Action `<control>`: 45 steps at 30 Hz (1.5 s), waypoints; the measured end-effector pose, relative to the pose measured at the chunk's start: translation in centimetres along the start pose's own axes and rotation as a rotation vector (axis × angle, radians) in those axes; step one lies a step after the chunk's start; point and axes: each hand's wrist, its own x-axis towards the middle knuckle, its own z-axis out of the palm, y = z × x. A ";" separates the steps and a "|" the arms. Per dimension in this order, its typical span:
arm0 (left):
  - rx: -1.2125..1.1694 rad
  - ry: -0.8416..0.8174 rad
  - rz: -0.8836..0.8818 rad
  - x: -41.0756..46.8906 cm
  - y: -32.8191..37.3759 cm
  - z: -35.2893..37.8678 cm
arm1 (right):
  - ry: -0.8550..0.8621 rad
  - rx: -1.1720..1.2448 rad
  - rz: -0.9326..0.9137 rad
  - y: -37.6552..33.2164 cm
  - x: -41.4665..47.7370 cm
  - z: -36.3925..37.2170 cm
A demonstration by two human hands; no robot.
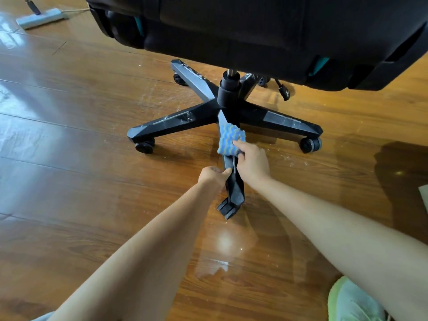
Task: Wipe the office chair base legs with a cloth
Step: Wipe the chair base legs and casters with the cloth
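Note:
The black office chair's star base (228,107) stands on the wooden floor, its legs dusty with pale specks. The nearest leg (235,188) points toward me. A blue cloth with yellow-green wavy stripes (230,139) is draped over that leg close to the hub. My right hand (251,162) grips the cloth's near edge and presses it on the leg. My left hand (214,176) holds the same leg from the left side, lower down, fingers curled round its edge. The chair seat (254,31) hides the far legs in part.
Casters sit at the leg ends: left (144,145), right (310,144), near (228,209). A flat mop head (41,17) lies on the floor at the far left. A pale green shoe (354,302) is at the bottom right. The glossy floor carries dust around the base.

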 end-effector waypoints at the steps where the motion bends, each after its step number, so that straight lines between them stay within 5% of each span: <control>1: 0.005 -0.004 -0.010 0.1 0.0 0.0 | 0.008 0.012 -0.016 0.5 -1.9 -0.2; 6: -0.037 -0.040 -0.051 0.4 0.4 -0.4 | 0.046 0.130 0.074 1.6 -8.6 -0.1; 15: -0.089 -0.077 -0.100 -0.9 0.7 -0.3 | 0.043 -0.016 0.038 0.3 1.2 0.3; 23: 0.032 -0.068 -0.082 -1.5 1.2 -0.8 | 0.004 0.019 -0.065 2.9 -10.6 0.2; 31: -0.029 -0.130 0.020 -1.8 1.4 -0.7 | 0.036 -0.016 0.034 0.0 -1.0 0.0; 40: 0.010 -0.117 -0.056 -1.8 1.4 -1.0 | 0.010 0.108 -0.089 3.2 -13.6 0.8; 45: -0.037 -0.134 -0.060 -2.3 1.4 -0.8 | 0.072 0.143 0.059 1.6 -6.1 0.8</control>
